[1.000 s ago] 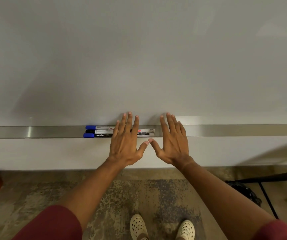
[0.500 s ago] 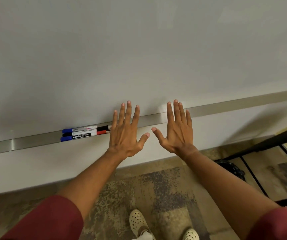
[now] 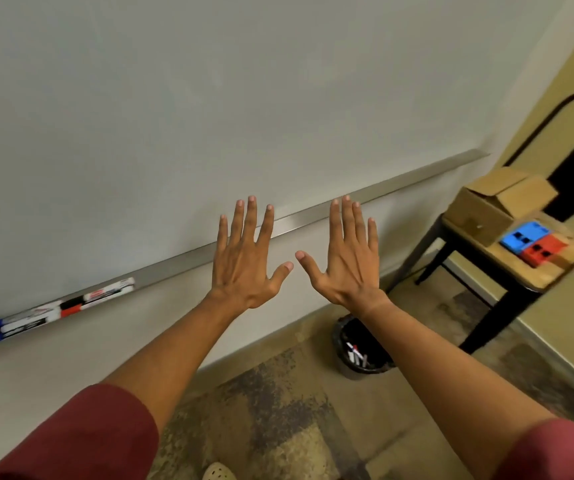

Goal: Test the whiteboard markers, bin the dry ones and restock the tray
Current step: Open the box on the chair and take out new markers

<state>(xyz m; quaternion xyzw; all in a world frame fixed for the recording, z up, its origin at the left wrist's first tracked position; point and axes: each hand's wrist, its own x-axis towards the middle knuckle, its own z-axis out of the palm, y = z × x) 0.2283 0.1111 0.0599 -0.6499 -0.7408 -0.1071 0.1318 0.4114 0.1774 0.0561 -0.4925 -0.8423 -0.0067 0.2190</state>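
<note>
Markers point(image 3: 53, 311) on tray point(image 3: 313, 218), well left of left hand point(image 3: 245, 265); right hand point(image 3: 349, 263) likewise spread, empty.

The metal tray point(image 3: 181, 265) running along the whiteboard's lower edge carries a cluster of markers point(image 3: 53, 311) at its left end. A small wooden-topped table point(image 3: 538, 278) bears a cardboard box point(image 3: 496, 206) and blue and red boxes point(image 3: 534, 242). A bin point(image 3: 360, 348) holding markers stands on the floor point(image 3: 278, 410).

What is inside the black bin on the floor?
A few markers lie inside the black bin. The right forearm covers part of its opening, so anything else in there is hidden.
</note>
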